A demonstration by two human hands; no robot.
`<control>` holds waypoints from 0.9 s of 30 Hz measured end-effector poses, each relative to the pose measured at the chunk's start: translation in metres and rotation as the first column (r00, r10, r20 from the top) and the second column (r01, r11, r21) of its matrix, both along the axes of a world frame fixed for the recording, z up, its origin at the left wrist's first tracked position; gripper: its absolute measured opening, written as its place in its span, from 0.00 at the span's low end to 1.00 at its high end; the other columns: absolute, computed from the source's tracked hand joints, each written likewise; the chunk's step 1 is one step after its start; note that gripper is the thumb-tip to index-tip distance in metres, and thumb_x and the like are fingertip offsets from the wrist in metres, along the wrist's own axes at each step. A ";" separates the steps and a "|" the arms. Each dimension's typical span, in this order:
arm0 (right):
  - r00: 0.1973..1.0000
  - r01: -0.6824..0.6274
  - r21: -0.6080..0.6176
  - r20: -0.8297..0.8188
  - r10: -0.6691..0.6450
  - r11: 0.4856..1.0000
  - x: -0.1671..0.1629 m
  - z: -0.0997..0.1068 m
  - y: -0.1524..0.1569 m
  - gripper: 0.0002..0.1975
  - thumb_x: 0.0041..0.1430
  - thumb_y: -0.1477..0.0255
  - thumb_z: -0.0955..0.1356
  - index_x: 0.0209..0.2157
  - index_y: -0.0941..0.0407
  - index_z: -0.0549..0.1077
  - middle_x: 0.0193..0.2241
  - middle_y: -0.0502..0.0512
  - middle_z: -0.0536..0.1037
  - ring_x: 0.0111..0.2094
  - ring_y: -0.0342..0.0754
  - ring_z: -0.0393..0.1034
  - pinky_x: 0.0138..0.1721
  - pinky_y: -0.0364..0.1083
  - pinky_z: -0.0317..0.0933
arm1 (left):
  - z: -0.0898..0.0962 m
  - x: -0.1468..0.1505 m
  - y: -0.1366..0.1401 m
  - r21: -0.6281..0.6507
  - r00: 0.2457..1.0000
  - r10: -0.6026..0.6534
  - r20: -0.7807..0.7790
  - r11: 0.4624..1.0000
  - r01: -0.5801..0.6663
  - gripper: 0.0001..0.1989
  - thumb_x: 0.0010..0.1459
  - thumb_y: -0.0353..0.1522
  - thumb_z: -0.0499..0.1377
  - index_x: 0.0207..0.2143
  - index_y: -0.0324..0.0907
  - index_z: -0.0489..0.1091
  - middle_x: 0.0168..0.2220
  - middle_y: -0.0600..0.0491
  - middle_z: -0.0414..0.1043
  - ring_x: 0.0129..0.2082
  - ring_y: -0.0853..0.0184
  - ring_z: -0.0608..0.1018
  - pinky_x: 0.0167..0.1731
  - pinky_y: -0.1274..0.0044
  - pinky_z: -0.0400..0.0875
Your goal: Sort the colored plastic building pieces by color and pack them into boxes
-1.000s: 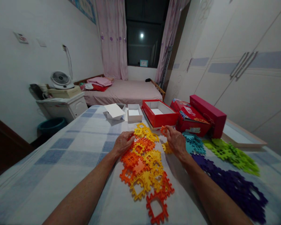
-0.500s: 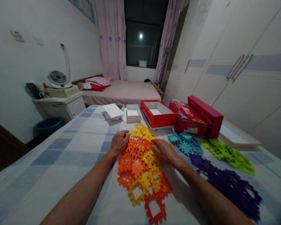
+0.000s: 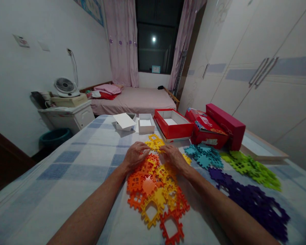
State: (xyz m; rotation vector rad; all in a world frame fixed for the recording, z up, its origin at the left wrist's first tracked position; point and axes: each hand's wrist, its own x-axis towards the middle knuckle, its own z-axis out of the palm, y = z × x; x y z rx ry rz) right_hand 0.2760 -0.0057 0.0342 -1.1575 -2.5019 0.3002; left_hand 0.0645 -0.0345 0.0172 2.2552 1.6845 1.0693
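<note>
A long pile of orange interlocking plastic tiles point(image 3: 135, 182) and yellow interlocking tiles point(image 3: 155, 143) lies on the bed cover before me. My left hand point(image 3: 136, 156) rests on the pile's upper left, fingers bent and closed at the edge of the yellow tiles. From the other side my right hand point(image 3: 173, 158) reaches in, its fingertips closed on the same yellow cluster. Only a short gap separates the two hands. Each hand covers part of the tiles under it, so the exact piece gripped is hard to make out.
Teal tiles point(image 3: 204, 157), lime green tiles point(image 3: 252, 170) and dark purple tiles point(image 3: 252, 204) lie to the right. Behind stand a white box with a tilted lid point(image 3: 124, 120), a small white box point(image 3: 146, 128), an open red box point(image 3: 180, 131) and a red carton point(image 3: 209, 137).
Both hands have moved closer together over the yellow tiles, the left to the right and the right to the left. Some orange and yellow tiles beneath them have shifted slightly.
</note>
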 end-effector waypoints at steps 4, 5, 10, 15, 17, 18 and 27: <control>0.988 -0.130 -0.016 -0.089 0.128 0.991 -0.006 0.003 -0.018 0.11 0.62 0.68 0.64 0.45 0.56 0.72 0.43 0.57 0.74 0.46 0.48 0.66 0.49 0.48 0.58 | -0.001 0.001 -0.002 -0.037 0.990 -0.143 -0.014 0.989 0.142 0.12 0.59 0.34 0.53 0.31 0.43 0.76 0.36 0.50 0.77 0.39 0.65 0.75 0.45 0.72 0.67; 0.987 -0.146 -0.010 -0.074 0.145 0.989 -0.008 0.003 -0.024 0.13 0.60 0.65 0.66 0.45 0.56 0.72 0.43 0.57 0.73 0.45 0.49 0.65 0.48 0.48 0.59 | -0.002 0.001 -0.002 -0.044 0.990 -0.137 -0.013 0.990 0.137 0.13 0.59 0.33 0.53 0.29 0.43 0.76 0.35 0.50 0.77 0.38 0.65 0.75 0.44 0.73 0.68; 0.992 -0.110 -0.021 -0.066 0.108 0.994 -0.016 0.001 -0.037 0.17 0.54 0.63 0.71 0.43 0.56 0.71 0.42 0.58 0.69 0.43 0.50 0.63 0.45 0.50 0.59 | -0.004 -0.001 0.000 -0.056 0.996 -0.095 0.005 0.994 0.095 0.11 0.57 0.31 0.53 0.27 0.43 0.74 0.33 0.51 0.77 0.37 0.66 0.75 0.43 0.74 0.68; 0.985 -0.078 -0.064 -0.158 0.067 0.995 -0.013 -0.004 -0.039 0.08 0.54 0.71 0.70 0.36 0.55 0.68 0.39 0.54 0.69 0.41 0.48 0.63 0.44 0.48 0.59 | -0.007 -0.003 0.002 -0.078 0.999 -0.036 0.032 0.996 0.039 0.11 0.56 0.31 0.53 0.25 0.42 0.73 0.31 0.52 0.76 0.34 0.67 0.75 0.38 0.75 0.69; 0.974 -0.079 -0.124 -0.220 0.050 0.989 -0.010 -0.005 -0.040 0.07 0.54 0.72 0.69 0.33 0.55 0.66 0.37 0.52 0.69 0.39 0.46 0.63 0.41 0.46 0.59 | -0.009 -0.004 0.003 -0.085 0.999 -0.028 0.042 0.996 0.032 0.11 0.56 0.32 0.53 0.24 0.42 0.72 0.30 0.52 0.75 0.33 0.68 0.74 0.37 0.75 0.69; 0.966 -0.082 -0.161 -0.257 0.038 0.984 -0.008 -0.005 -0.040 0.06 0.54 0.72 0.69 0.32 0.55 0.65 0.36 0.51 0.69 0.39 0.46 0.63 0.40 0.45 0.59 | -0.009 -0.005 0.004 -0.088 0.999 -0.028 0.045 0.996 0.032 0.11 0.56 0.32 0.53 0.24 0.42 0.72 0.29 0.53 0.75 0.32 0.68 0.74 0.37 0.76 0.69; 0.851 -0.093 -0.484 -0.492 -0.183 0.870 0.010 0.004 -0.005 0.11 0.54 0.62 0.64 0.27 0.55 0.63 0.24 0.47 0.68 0.28 0.43 0.65 0.29 0.43 0.60 | -0.005 -0.002 0.002 -0.014 0.996 0.037 0.080 0.999 -0.036 0.12 0.58 0.32 0.51 0.28 0.41 0.72 0.32 0.49 0.75 0.34 0.66 0.75 0.40 0.73 0.69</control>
